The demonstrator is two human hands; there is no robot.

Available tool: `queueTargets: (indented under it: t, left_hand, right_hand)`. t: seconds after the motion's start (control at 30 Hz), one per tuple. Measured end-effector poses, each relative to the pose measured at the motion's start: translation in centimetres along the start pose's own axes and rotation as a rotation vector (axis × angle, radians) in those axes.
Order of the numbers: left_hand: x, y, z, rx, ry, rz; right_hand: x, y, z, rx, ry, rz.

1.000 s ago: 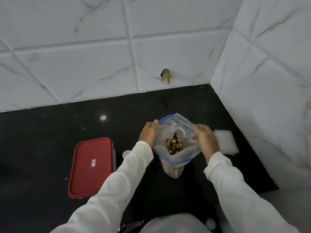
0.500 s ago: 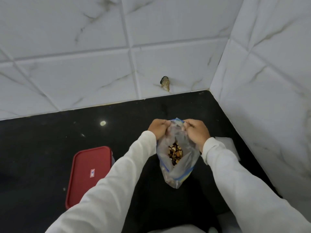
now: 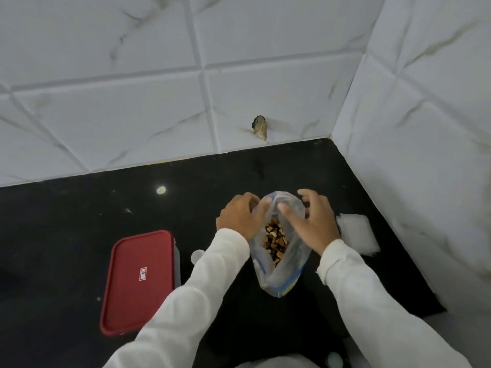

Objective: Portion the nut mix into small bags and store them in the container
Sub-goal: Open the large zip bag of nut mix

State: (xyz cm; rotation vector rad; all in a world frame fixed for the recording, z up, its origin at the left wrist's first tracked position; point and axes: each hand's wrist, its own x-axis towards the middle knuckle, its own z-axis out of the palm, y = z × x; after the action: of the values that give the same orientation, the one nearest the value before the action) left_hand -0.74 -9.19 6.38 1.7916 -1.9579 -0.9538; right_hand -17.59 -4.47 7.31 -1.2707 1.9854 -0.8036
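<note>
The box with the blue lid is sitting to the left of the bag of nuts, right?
Not quite. The head view shows the box has a red lid, not a blue one. It does sit to the left of the bag of nuts.

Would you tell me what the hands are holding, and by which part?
The left hand grips the nut bag by the left rim of its mouth; whether the right hand holds it cannot be told.
</note>
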Motion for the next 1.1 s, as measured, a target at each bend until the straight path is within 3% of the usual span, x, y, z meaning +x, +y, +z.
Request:
queueTargets:
  t: [0.1,0.2,0.33,0.43,0.5,0.6,0.67,0.77,0.87,1.0,1.1]
  left_hand:
    - [-0.4,0.5,0.1,0.316,-0.027,0.102]
    - [0.1,1.0,0.5,0.351,0.021,0.112]
    - [1.3,0.8,0.4,-0.205,-0.082,-0.187]
    - [1.9,0.1,0.7,-0.814,-0.289,-0.584]
    - [2.1,-1.0,1.3,-1.017,-0.314,-0.792]
    - [2.3,-1.5,1.8,-0.872,-0.313,-0.754]
    - [1.8,-1.5,1.9,-0.722,-0.160,-0.617]
    - [-1.0,-1.8,1.4,-0.394,-0.110,-0.350]
    - [-4.2,-2.4,0.8,-0.027,-0.177,-0.328]
    - [-6.6,-1.8,1.4,0.038,-0.355,-0.415]
    - [-7.6,-1.5,2.7,-0.059,-0.281,-0.387]
  right_hand:
    - [-0.2,1.0,0.9,-0.388,0.019,-0.114]
    - [0.6,0.8,1.3,-0.456,0.040,-0.055]
    - [1.6,0.1,0.9,-0.067,-0.078,0.116]
    - [3.3,1.5,1.8,0.309,-0.232,0.449]
    - [4.3,3.7,3.1,0.514,-0.258,0.584]
    - [3.1,3.1,3.5,0.615,-0.245,0.619]
    - [2.4,2.1,3.3,0.628,-0.178,0.556]
    - [0.1,1.4,1.6,0.227,-0.097,0.332]
    - [-3.8,1.2,0.4,-0.130,-0.115,0.183]
    - [-6.4,1.0,1.2,-0.195,-0.208,0.243]
    - [-6.5,1.3,2.4,-0.139,-0.242,0.280]
